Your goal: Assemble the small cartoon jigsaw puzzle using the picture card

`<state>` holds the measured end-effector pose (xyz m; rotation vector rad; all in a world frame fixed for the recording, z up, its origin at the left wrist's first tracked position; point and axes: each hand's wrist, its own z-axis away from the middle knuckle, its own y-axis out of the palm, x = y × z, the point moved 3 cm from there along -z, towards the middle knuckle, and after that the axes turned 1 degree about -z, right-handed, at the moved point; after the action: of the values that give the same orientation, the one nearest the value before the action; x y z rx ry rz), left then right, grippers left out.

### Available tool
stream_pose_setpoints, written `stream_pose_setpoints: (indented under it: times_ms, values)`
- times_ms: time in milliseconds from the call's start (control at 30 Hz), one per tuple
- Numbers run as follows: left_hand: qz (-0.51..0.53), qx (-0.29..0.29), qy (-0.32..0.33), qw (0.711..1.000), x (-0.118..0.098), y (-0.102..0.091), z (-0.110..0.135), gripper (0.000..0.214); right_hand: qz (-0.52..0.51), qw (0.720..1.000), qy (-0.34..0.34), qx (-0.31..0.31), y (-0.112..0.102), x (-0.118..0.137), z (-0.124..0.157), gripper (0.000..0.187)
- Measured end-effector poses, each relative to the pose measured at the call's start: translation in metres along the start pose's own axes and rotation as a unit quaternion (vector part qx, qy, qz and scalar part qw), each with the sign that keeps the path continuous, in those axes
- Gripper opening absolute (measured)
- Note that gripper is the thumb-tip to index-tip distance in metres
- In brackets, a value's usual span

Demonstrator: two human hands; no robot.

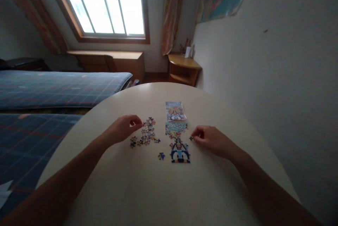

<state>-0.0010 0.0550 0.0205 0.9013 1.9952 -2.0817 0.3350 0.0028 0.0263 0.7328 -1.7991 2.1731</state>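
Note:
My left hand (125, 127) is closed in a pinch at the left edge of a loose heap of puzzle pieces (148, 136), with a small puzzle piece at its fingertips. Between thumb and fingers, my right hand (210, 138) grips a dark puzzle piece (192, 138) just right of the partly joined puzzle. The puzzle's upper section (176, 128) shows lettering on light blue. Its lower section (180, 155) shows a blue cartoon dog's face. A single loose piece (161, 155) lies left of that face. Directly above the puzzle is a printed picture sheet (175, 111) with a similar design.
Everything lies on a round, pale table (126, 194). Beds with blue plaid covers (58, 88) stand to the left, and a white wall (277, 88) runs along the right. Beyond the table are a wooden corner shelf (185, 61) and a desk (126, 55) below the window.

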Motion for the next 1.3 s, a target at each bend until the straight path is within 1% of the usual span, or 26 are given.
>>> stream_pose_setpoints:
  times_ms: [67, 167, 300, 400, 567, 800, 1167, 1233, 1300]
  values:
    - [-0.002, 0.029, -0.004, 1.000, 0.000, 0.002, 0.002, 0.029, 0.013, 1.000, 0.006, -0.002, 0.000, 0.002, 0.000, 0.016]
    - [-0.005, 0.057, -0.011, 0.998, -0.003, 0.005, 0.005, 0.031, 0.031, 0.999, 0.016, -0.001, 0.000, 0.003, 0.000, 0.016]
    - [-0.006, 0.076, -0.015, 0.997, -0.006, 0.005, 0.006, 0.032, 0.036, 0.999, 0.012, -0.006, -0.001, 0.003, -0.001, 0.016]
    - [-0.007, 0.086, -0.006, 0.996, -0.009, 0.005, 0.007, 0.032, 0.037, 0.999, 0.002, -0.010, 0.000, 0.002, -0.001, 0.015]
    - [-0.004, 0.122, 0.000, 0.993, -0.014, 0.008, 0.009, 0.032, 0.042, 0.999, -0.001, -0.013, 0.001, 0.000, -0.002, 0.013]
    - [0.003, 0.112, -0.022, 0.993, -0.012, 0.003, 0.007, 0.031, 0.032, 0.999, -0.013, -0.025, 0.002, 0.001, -0.001, 0.011]
    - [0.005, 0.145, -0.025, 0.989, -0.007, 0.001, 0.008, 0.031, 0.045, 0.998, -0.019, -0.045, 0.001, 0.001, -0.003, 0.016]
    - [0.009, 0.139, -0.029, 0.990, -0.004, 0.001, 0.008, 0.034, 0.049, 0.998, -0.019, -0.047, 0.002, 0.001, -0.003, 0.017]
    - [0.000, 0.118, -0.039, 0.992, 0.001, 0.000, 0.007, 0.038, 0.048, 0.997, -0.023, -0.050, 0.002, 0.000, -0.004, 0.019]
